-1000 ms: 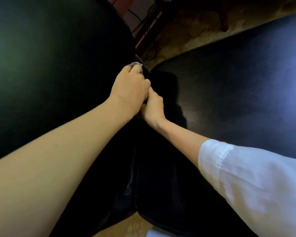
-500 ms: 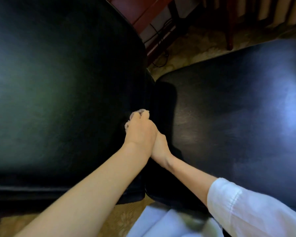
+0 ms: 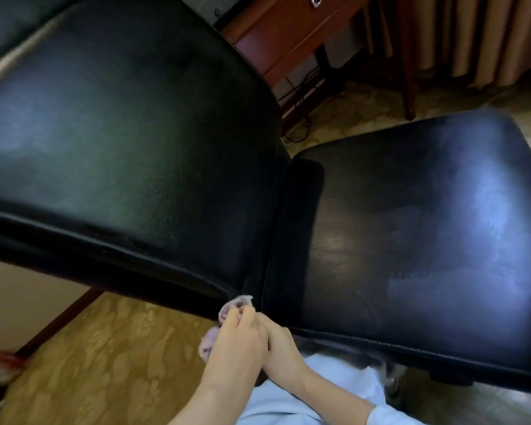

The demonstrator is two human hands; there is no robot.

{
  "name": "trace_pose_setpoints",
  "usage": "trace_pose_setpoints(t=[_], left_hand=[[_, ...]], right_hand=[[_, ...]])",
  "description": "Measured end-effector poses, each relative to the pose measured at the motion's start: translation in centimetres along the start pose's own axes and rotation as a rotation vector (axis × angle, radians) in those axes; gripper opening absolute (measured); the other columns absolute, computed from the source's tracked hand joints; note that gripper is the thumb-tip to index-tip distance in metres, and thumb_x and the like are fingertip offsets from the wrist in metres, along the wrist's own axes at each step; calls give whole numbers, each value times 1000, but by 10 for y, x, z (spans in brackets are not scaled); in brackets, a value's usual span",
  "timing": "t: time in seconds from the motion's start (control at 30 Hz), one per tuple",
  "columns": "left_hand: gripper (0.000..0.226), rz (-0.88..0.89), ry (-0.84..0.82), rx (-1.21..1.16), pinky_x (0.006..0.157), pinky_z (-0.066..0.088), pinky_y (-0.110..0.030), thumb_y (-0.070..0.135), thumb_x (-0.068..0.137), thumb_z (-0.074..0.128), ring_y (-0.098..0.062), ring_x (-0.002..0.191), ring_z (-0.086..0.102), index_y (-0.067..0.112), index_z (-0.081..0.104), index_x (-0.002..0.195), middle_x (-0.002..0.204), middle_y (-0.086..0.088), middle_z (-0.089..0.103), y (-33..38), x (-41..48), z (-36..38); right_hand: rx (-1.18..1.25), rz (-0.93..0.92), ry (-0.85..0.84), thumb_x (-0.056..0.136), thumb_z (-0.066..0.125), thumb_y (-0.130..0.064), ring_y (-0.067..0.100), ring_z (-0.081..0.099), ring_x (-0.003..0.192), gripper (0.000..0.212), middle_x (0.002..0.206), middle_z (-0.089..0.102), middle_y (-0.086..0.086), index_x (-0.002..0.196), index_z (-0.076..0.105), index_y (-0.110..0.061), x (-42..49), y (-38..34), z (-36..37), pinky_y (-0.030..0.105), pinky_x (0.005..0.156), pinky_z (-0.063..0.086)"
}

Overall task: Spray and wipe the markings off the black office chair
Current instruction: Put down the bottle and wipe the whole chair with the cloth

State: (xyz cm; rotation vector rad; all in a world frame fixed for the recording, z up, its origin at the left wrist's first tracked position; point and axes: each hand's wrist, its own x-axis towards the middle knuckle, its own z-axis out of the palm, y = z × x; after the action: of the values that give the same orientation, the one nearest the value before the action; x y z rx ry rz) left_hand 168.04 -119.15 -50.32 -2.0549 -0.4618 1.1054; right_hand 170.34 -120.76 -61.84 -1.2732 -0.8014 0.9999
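Down low, left hand (image 3: 238,343) fingers clamped on cloth (image 3: 242,300) at chair (image 3: 129,142) corner, right hand (image 3: 284,348) grip hidden.

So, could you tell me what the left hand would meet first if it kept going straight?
Probably the lower corner of the glossy black leather backrest, at its seam with the black padded seat; the small crumpled whitish cloth the left hand grips sits there. Depth is unclear.

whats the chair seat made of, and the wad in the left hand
Chair seat: likely black leather or faux leather, glossy; fine grain, sheen, stitched edge seam. Wad in the left hand: seemingly soft pale cloth or tissue, crumpled, matte; too blurred to tell.
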Motion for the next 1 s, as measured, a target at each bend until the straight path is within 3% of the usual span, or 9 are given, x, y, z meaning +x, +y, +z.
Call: trace_pose_setpoints(t=[0.13, 0.23, 0.37, 0.5, 0.6, 0.77, 0.87, 0.93, 1.0], left_hand=[[33, 117, 157, -99, 99, 29, -47, 6, 95, 33, -34, 116, 34, -3, 39, 126, 123, -22, 45, -17, -8, 3], [40, 79, 295, -145, 90, 33, -45, 3, 84, 25, -33, 104, 41, -1, 58, 106, 104, -23, 58, -25, 8, -25], [29, 18, 447, -61, 108, 28, -46, 8, 94, 34, -35, 124, 36, 4, 43, 121, 127, -18, 49, -53, 57, -52], [30, -98, 638, -108, 109, 26, -40, 15, 98, 35, -28, 122, 39, 12, 47, 125, 126, -8, 52, -91, 121, -79], [33, -104, 682, -74, 107, 30, -39, 21, 97, 43, -28, 128, 38, 16, 47, 130, 131, -7, 51, -109, 170, -101], [32, -162, 746, 13, 103, 34, -41, 25, 98, 43, -32, 130, 35, 12, 50, 126, 130, -12, 54, -134, 257, -146], [37, -232, 577, 81, 103, 34, -45, 22, 89, 54, -34, 130, 35, 5, 54, 122, 129, -18, 55, -129, 311, -167], [39, -365, 285, 46, 99, 34, -53, 6, 67, 52, -42, 125, 37, -8, 58, 103, 115, -28, 56, -115, 341, -166], [28, -372, 108, -63, 96, 35, -57, 2, 58, 46, -49, 116, 40, -20, 48, 75, 93, -40, 54, -102, 374, -154]], right_hand=[[54, -65, 160, 75, 54, 11, 6, 64, 81, 44, 90, 71, -6, 103, 67, -21, -4, -4, -10, 20, 70, 49], [36, -112, 259, 75, 58, 12, 3, 66, 88, 48, 97, 72, -7, 109, 66, -21, 15, -11, -35, 15, 75, 49], [10, -193, 321, 83, 59, 7, -1, 63, 95, 42, 103, 69, -9, 115, 63, -21, 68, -33, -78, 10, 79, 47], [-40, -269, 407, 80, 59, 7, 6, 63, 100, 44, 109, 69, -3, 117, 64, -15, 136, -51, -118, 24, 88, 51], [-113, -306, 481, 79, 55, 11, 10, 62, 105, 45, 111, 68, 0, 117, 64, -12, 188, -51, -151, 27, 94, 49], [-188, -294, 614, 80, 49, 11, 13, 60, 99, 38, 102, 68, 1, 110, 64, -7, 272, -51, -205, 25, 85, 45], [-195, -202, 602, 92, 51, -2, 16, 63, 95, 20, 101, 68, 5, 107, 63, -9, 319, -50, -226, 24, 84, 50], [-210, -115, 524, 99, 47, -13, -2, 60, 81, 14, 92, 64, -6, 103, 60, -18, 336, -40, -229, 6, 68, 46], [-256, -101, 493, 101, 45, -17, -6, 55, 72, 14, 88, 60, -11, 103, 58, -22, 344, -31, -226, 2, 62, 42]])
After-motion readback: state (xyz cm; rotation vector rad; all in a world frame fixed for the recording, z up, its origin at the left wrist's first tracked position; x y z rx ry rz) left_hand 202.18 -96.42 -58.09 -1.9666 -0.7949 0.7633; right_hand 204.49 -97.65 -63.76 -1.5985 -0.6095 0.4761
